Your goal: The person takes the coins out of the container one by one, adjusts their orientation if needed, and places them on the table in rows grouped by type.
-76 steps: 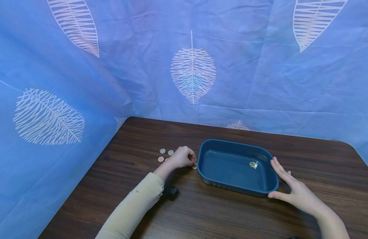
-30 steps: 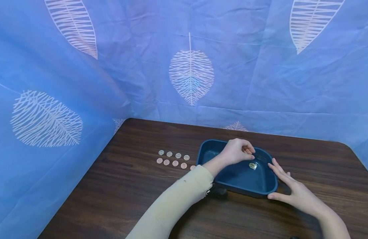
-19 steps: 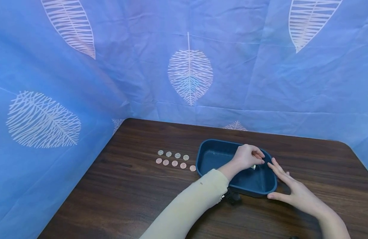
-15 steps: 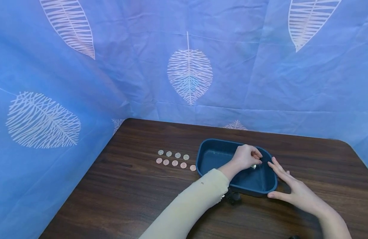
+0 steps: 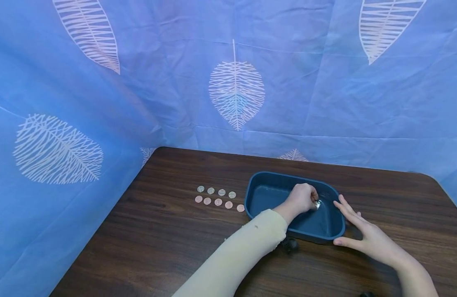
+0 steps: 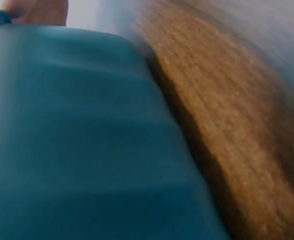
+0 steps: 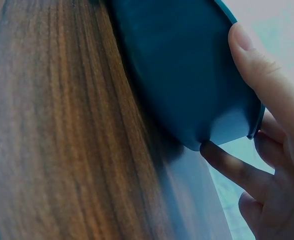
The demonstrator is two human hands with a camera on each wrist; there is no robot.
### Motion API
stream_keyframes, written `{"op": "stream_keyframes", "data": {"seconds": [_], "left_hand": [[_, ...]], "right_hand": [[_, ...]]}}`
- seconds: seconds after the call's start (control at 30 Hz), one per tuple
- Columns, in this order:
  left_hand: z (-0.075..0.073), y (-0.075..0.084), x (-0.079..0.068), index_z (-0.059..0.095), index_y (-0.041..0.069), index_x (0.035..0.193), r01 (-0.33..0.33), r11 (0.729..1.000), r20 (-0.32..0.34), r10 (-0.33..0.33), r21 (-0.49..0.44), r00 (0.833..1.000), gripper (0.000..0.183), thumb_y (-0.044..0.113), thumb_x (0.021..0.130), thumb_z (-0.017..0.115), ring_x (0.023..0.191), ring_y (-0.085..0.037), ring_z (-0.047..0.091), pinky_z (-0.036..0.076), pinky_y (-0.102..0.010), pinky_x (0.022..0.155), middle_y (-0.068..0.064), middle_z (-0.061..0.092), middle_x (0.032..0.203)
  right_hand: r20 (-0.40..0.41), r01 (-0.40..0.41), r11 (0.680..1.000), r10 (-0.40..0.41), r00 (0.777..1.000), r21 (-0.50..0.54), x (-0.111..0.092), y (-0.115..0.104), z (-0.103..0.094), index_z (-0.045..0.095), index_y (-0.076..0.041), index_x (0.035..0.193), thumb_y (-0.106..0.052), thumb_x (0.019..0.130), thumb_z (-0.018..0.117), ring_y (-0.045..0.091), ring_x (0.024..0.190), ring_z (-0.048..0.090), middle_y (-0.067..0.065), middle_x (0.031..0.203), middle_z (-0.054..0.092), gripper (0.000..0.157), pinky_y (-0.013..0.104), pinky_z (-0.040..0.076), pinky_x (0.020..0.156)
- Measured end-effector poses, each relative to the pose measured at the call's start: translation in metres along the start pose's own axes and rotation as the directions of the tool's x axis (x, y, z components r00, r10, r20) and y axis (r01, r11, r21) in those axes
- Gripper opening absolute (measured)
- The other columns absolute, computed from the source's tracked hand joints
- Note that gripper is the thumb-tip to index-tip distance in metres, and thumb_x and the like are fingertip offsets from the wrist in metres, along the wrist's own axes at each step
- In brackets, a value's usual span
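Inside the deep blue plastic tray (image 5: 265, 214), my left hand (image 5: 299, 199) reaches down with bent fingers and pinches a shiny coin (image 5: 317, 204) near the right end. Part of that coin is hidden by the fingertips. My right hand (image 5: 365, 235) lies spread along the tray's right end, its fingers and thumb nearly straight against the outside. The right wrist view shows the thumb (image 7: 262, 75) at the rim and another finger (image 7: 237, 167) low on the tray wall. In the left wrist view the tray's outer side (image 6: 87, 125) covers much of the frame.
Left of the tray lie two rows of coins on the dark wooden table (image 5: 146, 231): silvery ones at the back (image 5: 221, 192) and copper ones in front (image 5: 218, 202). A blue leaf-patterned cloth (image 5: 287, 103) hangs behind and at the left.
My left hand has gone from the copper row into the tray and down to the coin there. A last copper coin lies uncovered beside the tray. The right hand keeps its place.
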State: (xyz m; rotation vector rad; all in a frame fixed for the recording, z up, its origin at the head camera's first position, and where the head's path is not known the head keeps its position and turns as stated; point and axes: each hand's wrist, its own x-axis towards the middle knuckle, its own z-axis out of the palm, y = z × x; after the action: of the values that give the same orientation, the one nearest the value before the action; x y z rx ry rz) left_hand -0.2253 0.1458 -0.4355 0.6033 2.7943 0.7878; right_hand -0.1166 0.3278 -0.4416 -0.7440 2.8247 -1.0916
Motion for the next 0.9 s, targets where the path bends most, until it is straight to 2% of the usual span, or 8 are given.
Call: {"op": "stream_keyframes", "data": {"seconds": [0.07,0.1,0.2,0.4,0.47,0.6,0.8,0.9], "left_hand": [[0.0008,-0.0003,-0.0001,0.074,0.018,0.093,0.002,1.000,0.003,-0.002,0.016,1.000,0.012,0.017,0.082,0.077,0.070,0.001,0.049,0.041,-0.012,0.062,0.013,0.058,0.077],[0.0009,-0.0001,-0.0004,0.074,0.018,0.093,0.003,1.000,0.007,-0.004,0.028,1.000,0.011,0.018,0.082,0.077,0.070,0.001,0.048,0.041,-0.013,0.062,0.013,0.058,0.077],[0.0009,0.0003,-0.0011,0.074,0.019,0.093,0.000,0.998,0.017,-0.001,0.064,1.000,0.010,0.019,0.084,0.075,0.071,0.000,0.050,0.041,-0.013,0.063,0.013,0.060,0.080],[0.0018,0.0017,-0.0020,0.075,0.018,0.094,-0.002,0.995,0.040,-0.002,0.096,0.999,0.009,0.022,0.087,0.072,0.072,0.000,0.052,0.043,-0.014,0.064,0.013,0.064,0.087],[0.0018,0.0027,-0.0020,0.074,0.017,0.087,-0.006,0.993,0.048,0.000,0.120,0.999,0.006,0.022,0.087,0.072,0.068,-0.001,0.051,0.042,-0.015,0.061,0.012,0.062,0.081],[0.0020,0.0043,-0.0019,0.066,0.014,0.071,0.008,0.987,0.066,-0.019,0.162,0.998,0.020,0.025,0.086,0.074,0.058,-0.006,0.048,0.039,-0.019,0.053,0.007,0.055,0.066],[0.0028,0.0054,-0.0032,0.056,0.014,0.066,0.028,0.976,0.079,-0.046,0.218,0.996,0.032,0.032,0.083,0.076,0.056,-0.008,0.045,0.037,-0.021,0.053,0.005,0.049,0.062],[0.0029,0.0044,-0.0039,0.052,0.013,0.059,0.034,0.982,0.090,-0.052,0.188,0.995,0.038,0.031,0.084,0.075,0.050,-0.009,0.039,0.034,-0.021,0.049,0.004,0.041,0.054]], "right_hand": [[-0.001,-0.011,1.000,0.011,1.000,0.003,-0.0003,-0.0005,0.0004,0.014,-0.019,0.155,-0.018,0.084,0.074,-0.019,0.126,0.001,-0.002,0.160,-0.004,0.093,0.024,-0.004,0.112],[0.000,-0.017,1.000,0.017,1.000,0.009,-0.0005,-0.0008,0.0004,0.014,-0.019,0.155,-0.018,0.084,0.074,-0.012,0.131,0.001,-0.004,0.159,-0.004,0.093,0.026,-0.005,0.112],[-0.004,-0.024,1.000,0.024,1.000,0.009,-0.0008,-0.0010,0.0008,0.014,-0.019,0.155,-0.018,0.084,0.074,-0.010,0.132,0.001,-0.009,0.159,-0.005,0.092,0.028,-0.005,0.112],[-0.012,-0.007,1.000,0.007,1.000,-0.009,-0.0003,-0.0004,0.0022,0.015,-0.019,0.155,-0.017,0.083,0.074,-0.020,0.126,0.001,-0.004,0.159,-0.003,0.093,0.025,-0.004,0.112],[-0.012,-0.011,1.000,0.011,1.000,-0.009,-0.0002,-0.0004,0.0022,0.015,-0.019,0.155,-0.018,0.083,0.074,-0.020,0.125,0.001,-0.005,0.159,-0.004,0.093,0.029,-0.004,0.112],[-0.016,-0.014,1.000,0.014,1.000,-0.011,-0.0004,-0.0001,0.0020,0.014,-0.020,0.155,-0.018,0.083,0.075,-0.021,0.125,0.001,-0.010,0.158,-0.005,0.094,0.034,-0.004,0.113],[-0.023,0.007,1.000,-0.007,1.000,-0.023,-0.0006,0.0001,0.0025,0.016,-0.018,0.155,-0.017,0.082,0.075,-0.021,0.126,0.003,-0.010,0.159,-0.004,0.093,0.024,-0.005,0.112],[-0.023,0.005,1.000,-0.006,1.000,-0.023,-0.0008,-0.0002,0.0030,0.016,-0.018,0.155,-0.017,0.083,0.075,-0.022,0.125,0.004,-0.009,0.159,-0.003,0.093,0.024,-0.005,0.112]]}}
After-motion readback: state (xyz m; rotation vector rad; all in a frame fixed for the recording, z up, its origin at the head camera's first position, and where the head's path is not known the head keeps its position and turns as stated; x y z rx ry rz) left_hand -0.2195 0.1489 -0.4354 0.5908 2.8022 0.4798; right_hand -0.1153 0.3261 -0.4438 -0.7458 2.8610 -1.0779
